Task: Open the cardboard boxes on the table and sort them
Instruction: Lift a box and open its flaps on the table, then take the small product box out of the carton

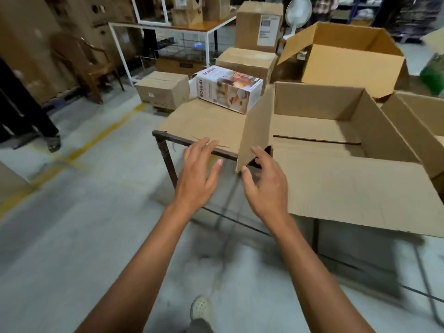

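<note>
Open cardboard box (336, 150) on worktop (168, 137), front flap overhanging edge. Left hand (199, 174), right hand (266, 186) spread, gripping nothing, beside upright flap (258, 131). Risk: hard push on flap slides box, could knock Bombay carton (228, 88) off.

My left hand (199, 174) hangs open with straight fingers over the near edge of the dark metal table (165, 150), holding nothing, while my right hand (266, 186) is spread loosely at the lower corner of the upright side flap (257, 131) of the open cardboard box (384, 140); whether my thumb touches the flap I cannot tell. The box's near flap (348, 193) folds out flat toward me. A white printed carton (225, 88) lies on its side on the left flap (204, 121), and a second open box (348, 66) stands behind.
</note>
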Tool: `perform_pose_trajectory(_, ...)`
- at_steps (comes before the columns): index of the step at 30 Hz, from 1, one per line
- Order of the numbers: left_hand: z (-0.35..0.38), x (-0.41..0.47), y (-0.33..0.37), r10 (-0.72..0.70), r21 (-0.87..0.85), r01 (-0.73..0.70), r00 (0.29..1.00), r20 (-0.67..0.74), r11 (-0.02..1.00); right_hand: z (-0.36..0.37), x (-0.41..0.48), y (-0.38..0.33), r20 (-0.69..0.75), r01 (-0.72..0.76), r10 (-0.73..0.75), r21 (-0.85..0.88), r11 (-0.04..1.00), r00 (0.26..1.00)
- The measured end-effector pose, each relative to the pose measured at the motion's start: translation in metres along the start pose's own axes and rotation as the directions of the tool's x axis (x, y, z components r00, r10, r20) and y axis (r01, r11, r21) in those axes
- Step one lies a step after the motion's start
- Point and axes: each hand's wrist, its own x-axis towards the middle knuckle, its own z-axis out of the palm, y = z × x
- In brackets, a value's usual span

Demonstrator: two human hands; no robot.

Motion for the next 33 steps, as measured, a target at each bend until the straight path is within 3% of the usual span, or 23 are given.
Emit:
perform_pose_trajectory(5, -0.027, -0.040, -0.040, -0.106, 0.005, 0.107, 0.989, -0.100, 0.994, 0.043, -0.023, -0.010, 0.025, 0.004, -0.007, 0.107, 0.994, 1.000)
perform_pose_trajectory(11, -0.045, -0.034, -0.119, -0.215, 0.000, 0.215, 0.974, -0.074, 0.977, 0.115, 0.008, -0.020, 0.064, -0.022, 0.014, 0.131, 0.991, 0.998)
perform_pose_trajectory(21, -0.063, 0.082, -0.249, -0.097, -0.018, 0.097, 0.995, 0.015, 0.995, 0.236, 0.109, -0.042, 0.002, -0.103, 0.104, 0.106, 0.989, 0.995)
perform_pose_trajectory(33, 0.002, 0.249, -0.322, -0.032, -0.097, 0.045, 0.992, 0.123, 0.994, 0.274, 0.257, -0.005, -0.079, -0.157, 0.152, -0.051, 0.986, 0.985)
